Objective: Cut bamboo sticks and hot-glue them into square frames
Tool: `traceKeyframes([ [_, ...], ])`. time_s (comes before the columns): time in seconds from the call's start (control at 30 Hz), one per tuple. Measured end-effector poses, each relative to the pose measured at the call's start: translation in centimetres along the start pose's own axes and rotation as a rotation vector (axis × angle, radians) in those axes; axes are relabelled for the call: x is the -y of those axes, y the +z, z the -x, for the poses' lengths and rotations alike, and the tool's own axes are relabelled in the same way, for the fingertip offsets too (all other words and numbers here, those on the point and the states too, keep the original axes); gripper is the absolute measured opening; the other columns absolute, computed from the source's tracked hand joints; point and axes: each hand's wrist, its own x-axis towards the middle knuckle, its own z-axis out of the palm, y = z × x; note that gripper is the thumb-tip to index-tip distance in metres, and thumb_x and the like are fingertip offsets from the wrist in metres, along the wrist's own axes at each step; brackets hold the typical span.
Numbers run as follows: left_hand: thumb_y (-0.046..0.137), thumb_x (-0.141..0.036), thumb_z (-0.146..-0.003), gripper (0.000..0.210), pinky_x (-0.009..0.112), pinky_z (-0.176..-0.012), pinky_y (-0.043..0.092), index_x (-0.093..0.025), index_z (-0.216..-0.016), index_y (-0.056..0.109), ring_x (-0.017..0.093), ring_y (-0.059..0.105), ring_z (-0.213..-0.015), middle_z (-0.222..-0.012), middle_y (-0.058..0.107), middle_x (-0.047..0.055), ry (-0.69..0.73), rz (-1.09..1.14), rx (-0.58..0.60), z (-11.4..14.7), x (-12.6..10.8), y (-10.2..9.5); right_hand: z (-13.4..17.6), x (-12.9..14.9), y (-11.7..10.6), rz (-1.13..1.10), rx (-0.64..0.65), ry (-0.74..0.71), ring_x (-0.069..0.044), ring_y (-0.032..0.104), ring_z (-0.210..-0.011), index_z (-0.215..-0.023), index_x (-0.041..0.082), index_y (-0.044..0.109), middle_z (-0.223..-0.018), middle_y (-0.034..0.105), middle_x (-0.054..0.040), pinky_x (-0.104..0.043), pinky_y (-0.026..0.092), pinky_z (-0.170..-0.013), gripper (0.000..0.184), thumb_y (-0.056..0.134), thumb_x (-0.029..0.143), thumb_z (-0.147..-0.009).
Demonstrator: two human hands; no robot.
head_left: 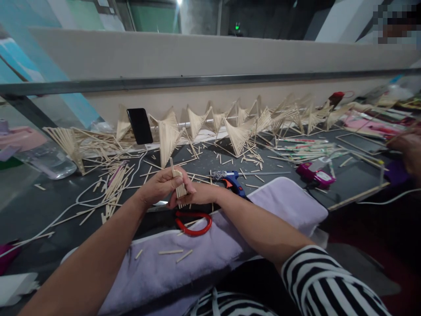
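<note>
Wooden sticks (180, 189), cut short and gathered in a small bundle, were held upright between the person's two hands above the near edge of the dark table (358, 181). The left hand (159, 183) pinched the bundle from its side with the thumb across the front, one stick standing taller than the others; the right hand (190, 188) closed around the lower part, its fingers narrow on the sticks. Just below the hands, a red scissors handle (209, 223) rested by a lavender towel (283, 202), on which a few stick pieces (170, 252) lay. Near the right forearm was a blue glue gun (234, 181). Beyond, twisted stick structures (169, 140) stood in a row along the wall, with a black phone (140, 126) propped among them. Loose sticks (116, 186) were heaped left of the hands, beside a white cable (136, 170). At far right appeared another person's hand (408, 144).
</note>
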Motion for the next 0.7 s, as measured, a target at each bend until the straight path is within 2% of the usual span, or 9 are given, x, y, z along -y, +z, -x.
traceKeyframes([
  [0.13, 0.057, -0.038, -0.078, 0.023, 0.024, -0.043, 0.046, -0.015, -0.081, 0.058, 0.014, 0.058, -0.050, -0.079, 0.067, 0.010, -0.020, 0.052, -0.008, 0.2, 0.0, 0.0, -0.1, 0.3, 0.1, 0.002, -0.024, 0.021, -0.012, 0.059, -0.084, -0.085, 0.013, 0.064, -0.084, 0.064, -0.0015, -0.024, 0.044, -0.082, 0.017, 0.050, 0.007, -0.077],
  [0.37, 0.062, -0.036, -0.074, 0.022, 0.024, -0.045, 0.047, -0.016, -0.082, 0.059, 0.017, 0.061, -0.056, -0.087, 0.066, 0.011, -0.098, 0.075, 0.102, 0.3, -0.5, -0.7, 0.1, -0.2, 0.4, -0.104, -0.001, 0.024, -0.013, 0.060, -0.086, -0.087, 0.013, 0.062, -0.088, 0.064, -0.0027, -0.027, 0.045, -0.082, 0.015, 0.049, 0.011, -0.079],
  [0.53, 0.068, -0.034, -0.068, 0.023, 0.025, -0.048, 0.048, -0.015, -0.079, 0.061, 0.017, 0.062, -0.056, -0.076, 0.067, 0.010, -0.155, 0.090, 0.074, 0.2, -0.4, -0.8, 0.3, -0.2, 0.7, -0.159, -0.024, 0.112, -0.012, 0.059, -0.089, -0.089, 0.015, 0.062, -0.090, 0.064, -0.0022, -0.026, 0.044, -0.085, 0.015, 0.051, 0.021, -0.083],
  [0.7, 0.066, -0.038, -0.070, 0.026, 0.027, -0.044, 0.048, -0.015, -0.082, 0.062, 0.016, 0.060, -0.050, -0.082, 0.067, 0.012, -0.139, 0.070, 0.069, 0.3, -0.2, -0.9, 0.2, 0.2, 1.1, -0.220, -0.077, 0.131, -0.012, 0.060, -0.085, -0.081, 0.017, 0.062, -0.083, 0.063, -0.0009, -0.026, 0.044, -0.085, 0.014, 0.052, 0.026, -0.083],
])
